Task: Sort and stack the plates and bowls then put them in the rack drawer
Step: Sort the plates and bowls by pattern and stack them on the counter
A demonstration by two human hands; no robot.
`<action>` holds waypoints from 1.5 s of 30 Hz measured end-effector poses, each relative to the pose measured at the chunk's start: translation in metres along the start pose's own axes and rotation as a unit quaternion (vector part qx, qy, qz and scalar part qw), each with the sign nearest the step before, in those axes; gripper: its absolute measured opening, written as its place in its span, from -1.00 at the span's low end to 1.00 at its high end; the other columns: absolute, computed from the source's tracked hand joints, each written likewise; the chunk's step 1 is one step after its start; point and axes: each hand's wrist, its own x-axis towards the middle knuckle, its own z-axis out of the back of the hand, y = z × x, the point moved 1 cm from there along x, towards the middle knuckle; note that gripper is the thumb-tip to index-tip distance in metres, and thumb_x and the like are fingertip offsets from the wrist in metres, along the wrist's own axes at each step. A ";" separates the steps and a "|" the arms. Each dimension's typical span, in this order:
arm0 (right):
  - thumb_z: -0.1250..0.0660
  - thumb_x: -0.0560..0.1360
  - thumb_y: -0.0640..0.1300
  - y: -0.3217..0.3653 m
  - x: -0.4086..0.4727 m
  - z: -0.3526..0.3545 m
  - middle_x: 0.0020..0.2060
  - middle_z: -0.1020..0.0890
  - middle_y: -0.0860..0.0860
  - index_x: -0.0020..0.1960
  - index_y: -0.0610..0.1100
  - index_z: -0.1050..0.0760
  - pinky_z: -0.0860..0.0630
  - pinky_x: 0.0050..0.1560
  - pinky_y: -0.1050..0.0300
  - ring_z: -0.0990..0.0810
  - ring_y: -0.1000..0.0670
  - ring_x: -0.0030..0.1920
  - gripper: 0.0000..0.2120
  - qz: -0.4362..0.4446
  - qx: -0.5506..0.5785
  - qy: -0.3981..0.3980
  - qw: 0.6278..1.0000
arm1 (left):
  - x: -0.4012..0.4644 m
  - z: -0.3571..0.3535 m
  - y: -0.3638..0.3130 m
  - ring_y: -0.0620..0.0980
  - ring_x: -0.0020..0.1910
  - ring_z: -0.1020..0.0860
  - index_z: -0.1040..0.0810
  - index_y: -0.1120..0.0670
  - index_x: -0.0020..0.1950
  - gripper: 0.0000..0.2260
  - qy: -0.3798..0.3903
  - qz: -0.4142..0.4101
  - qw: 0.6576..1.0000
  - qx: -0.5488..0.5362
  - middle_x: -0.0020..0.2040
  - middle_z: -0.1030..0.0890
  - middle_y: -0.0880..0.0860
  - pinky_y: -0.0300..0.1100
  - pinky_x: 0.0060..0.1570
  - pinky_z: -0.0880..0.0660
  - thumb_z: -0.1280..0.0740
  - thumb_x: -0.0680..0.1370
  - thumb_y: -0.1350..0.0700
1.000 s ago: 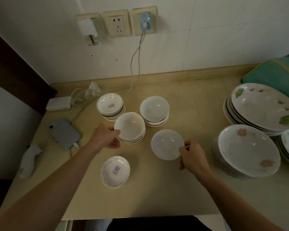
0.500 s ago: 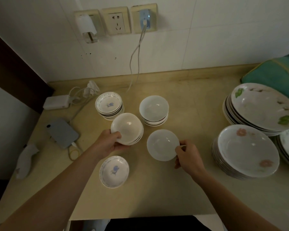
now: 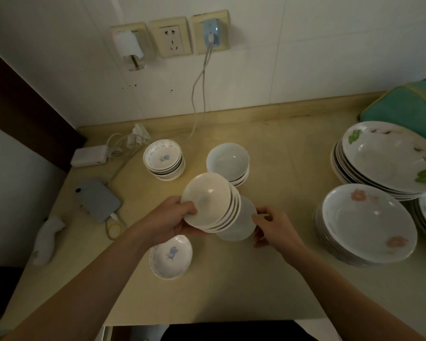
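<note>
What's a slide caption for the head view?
Left hand tilts a stack of plain bowls over the single plain dish held by the right hand.

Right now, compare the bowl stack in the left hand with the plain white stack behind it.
The held stack is tilted and lifted in the left hand; the plain white stack sits level on the counter, untouched. The held stack looks cream and overlaps the single saucer at the right hand; the other looks bluish-white and stands alone. Both are small nested undecorated bowls.

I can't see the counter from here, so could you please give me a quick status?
Left hand holds tilted stack of plain white bowls. Right hand grips single white bowl beneath. Blue-patterned small dish sits close below.
</note>
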 end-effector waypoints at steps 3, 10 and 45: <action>-0.21 0.69 -0.04 0.004 -0.002 0.005 -0.13 -0.64 -0.13 0.00 -0.09 -0.59 -0.65 -0.27 0.09 -0.63 -0.01 -0.22 -0.77 -0.004 0.036 -0.004 0.999 | 0.004 -0.020 -0.001 0.27 -0.03 -0.71 -0.53 0.32 0.20 -0.75 -0.006 -0.003 0.996 0.088 0.12 -0.62 0.35 0.11 -0.15 -0.68 -0.19 0.56 0.36; -0.16 0.61 0.32 0.017 -0.009 0.001 0.10 -0.68 0.28 0.14 0.36 -0.60 -0.60 0.02 0.18 -0.65 0.21 0.10 -0.73 0.053 0.092 0.066 0.992 | 0.009 -0.047 -0.005 0.15 -0.10 -0.73 -0.52 0.18 0.27 -0.72 -0.035 -0.042 0.966 0.254 0.07 -0.65 0.20 0.05 -0.20 -0.69 -0.22 0.57 0.30; -0.28 0.65 0.06 0.009 -0.026 0.026 0.10 -0.69 -0.17 0.22 -0.09 -0.59 -0.69 -0.14 -0.11 -0.75 -0.21 -0.02 -0.72 -0.073 0.231 -0.036 0.969 | 0.049 -0.073 0.032 0.27 0.09 -0.68 -0.45 0.14 0.40 -0.50 0.072 0.093 0.991 -0.058 0.36 -0.46 0.22 0.25 0.03 -0.63 -0.27 0.63 -0.20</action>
